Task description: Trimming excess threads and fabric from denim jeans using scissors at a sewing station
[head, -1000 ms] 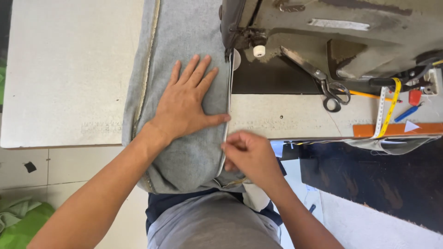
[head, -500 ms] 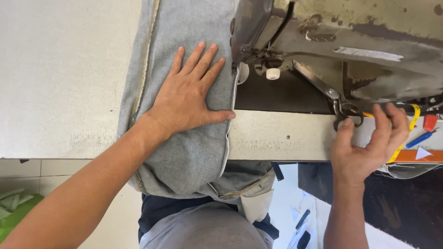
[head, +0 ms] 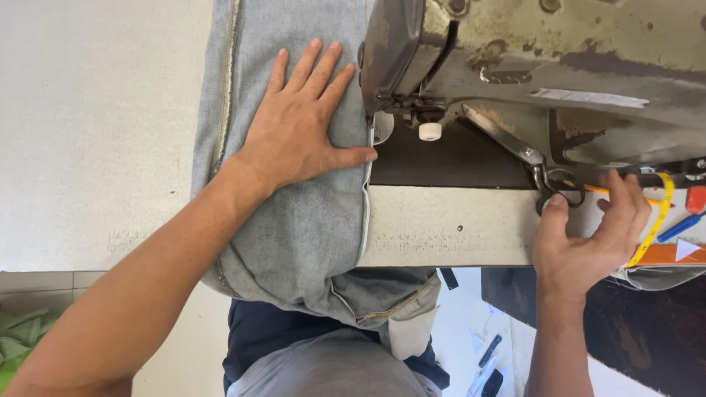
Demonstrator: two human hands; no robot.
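**Hands at the sewing machine**

Left hand (head: 301, 125) lies flat, fingers released and spread, on the denim cloth (head: 294, 228) draped over the worktop (head: 95, 132), at 9 o'clock from the sewing machine (head: 559, 66). Right hand (head: 588, 235), at 4 o'clock from the machine, has fingers half-curled, touching the scissors (head: 544, 173); no firm grasp is visible.

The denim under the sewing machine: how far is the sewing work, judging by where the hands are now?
Done: the denim piece lies flat on the table, its edge up against the presser foot. In hand: the left hand presses the cloth flat, while the right hand touches the scissors lying on the machine bed. Left: the scissors are not yet lifted, and much denim hangs over the table's front edge.
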